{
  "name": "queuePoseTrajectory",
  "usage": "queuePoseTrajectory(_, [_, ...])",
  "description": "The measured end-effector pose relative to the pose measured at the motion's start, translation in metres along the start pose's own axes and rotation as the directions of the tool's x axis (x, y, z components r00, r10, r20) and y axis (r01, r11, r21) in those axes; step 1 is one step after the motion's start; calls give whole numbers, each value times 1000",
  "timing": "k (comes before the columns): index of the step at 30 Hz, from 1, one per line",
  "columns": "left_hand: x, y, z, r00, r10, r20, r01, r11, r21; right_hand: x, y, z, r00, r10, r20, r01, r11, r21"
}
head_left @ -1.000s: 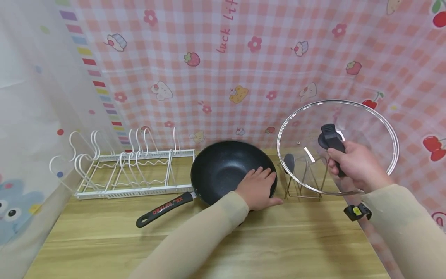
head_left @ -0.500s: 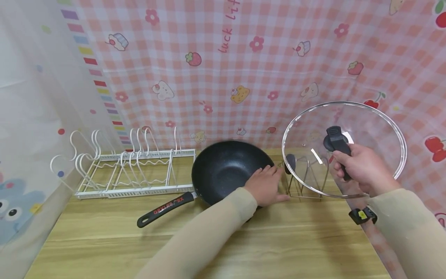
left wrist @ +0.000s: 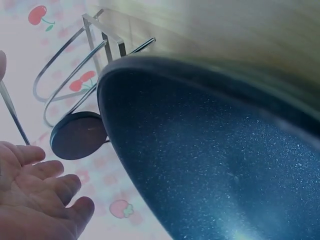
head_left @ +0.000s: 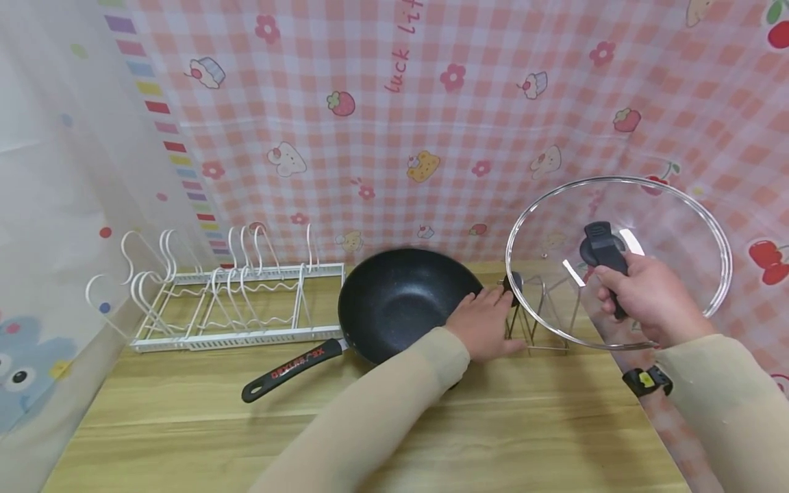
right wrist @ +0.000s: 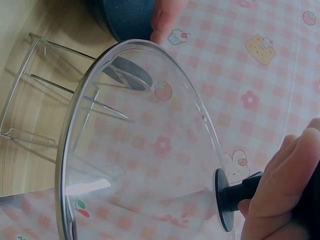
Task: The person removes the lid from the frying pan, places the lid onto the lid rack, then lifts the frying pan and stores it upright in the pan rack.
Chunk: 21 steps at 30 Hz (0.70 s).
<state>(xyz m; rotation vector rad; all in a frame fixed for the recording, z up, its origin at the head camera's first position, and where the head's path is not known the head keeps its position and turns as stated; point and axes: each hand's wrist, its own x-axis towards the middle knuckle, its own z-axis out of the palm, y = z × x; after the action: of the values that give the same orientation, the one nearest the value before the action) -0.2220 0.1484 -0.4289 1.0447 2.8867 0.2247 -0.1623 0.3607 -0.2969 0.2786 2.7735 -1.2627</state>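
Note:
My right hand (head_left: 653,298) grips the black handle (head_left: 606,250) of a large round glass lid (head_left: 672,229), which is held up and tilted at the right. In the right wrist view, the lid (right wrist: 140,175) overlaps a wire rack (right wrist: 22,75). A black wok (head_left: 401,308) sits on the table, its long handle pointing left. Over the wok's right rim reaches my left hand (head_left: 487,325), fingers extended toward the wire rack and gripping nothing. The left wrist view has these fingers (left wrist: 65,187) apart from the wok (left wrist: 215,145), near a dark oval disc (left wrist: 79,135) on the rack.
To the wok's left stands a white dish rack (head_left: 240,337) with upright wire loops. A pink checked curtain (head_left: 382,150) hangs behind the wooden table (head_left: 505,431). The table's right edge runs below my right forearm.
My left hand has slid right, from over the wok's right side toward the wire rack. The right hand has carried the lid a little to the right. The wok stays put.

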Motion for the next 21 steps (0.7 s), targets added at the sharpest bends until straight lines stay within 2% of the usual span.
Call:
queuePoseTrajectory(8, [5,5,-3,1000,-25,3,25,1000,2,0,2,-2,1000,12,-7,-12,1000,22])
queuePoseTrajectory(12, [7,6,-2,999,-45,28,45,999,7,0,2,-3,1000,12,1,-12,999,46])
queuePoseTrajectory(18, [10,7,0,997,-62,56,62,998,6,-4,3,-6,999,30,-32,-32,998,-63])
queuePoseTrajectory(21, [11,7,2,996,-60,66,60,998,9,-5,3,-6,999,14,-40,-18,997,-80])
